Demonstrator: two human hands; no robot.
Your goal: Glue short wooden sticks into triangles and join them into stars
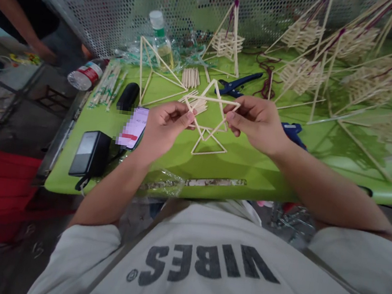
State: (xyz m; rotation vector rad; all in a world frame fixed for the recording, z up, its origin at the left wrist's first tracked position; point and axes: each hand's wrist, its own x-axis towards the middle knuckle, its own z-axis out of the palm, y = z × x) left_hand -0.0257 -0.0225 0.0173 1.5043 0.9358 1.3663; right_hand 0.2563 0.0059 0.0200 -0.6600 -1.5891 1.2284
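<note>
Head view: left hand (pixel 164 126) and right hand (pixel 261 127) are pinching the stick star (pixel 211 100); uneven squeezing is risking joint separation.

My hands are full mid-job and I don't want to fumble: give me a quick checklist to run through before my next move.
1. Left hand has the star: ok, fingers closed on its left side.
2. Right hand has the star: ok, fingers closed on its right side.
3. Star joints firmly fixed: cannot tell, too small to judge.
4. Small triangle clear of the star: cannot tell, they overlap in this view.
5. Short sticks on the table: ok, some bundled beyond the star.
6. Blue tool beside the right arm fully in sight: not ok, partly hidden.
</note>
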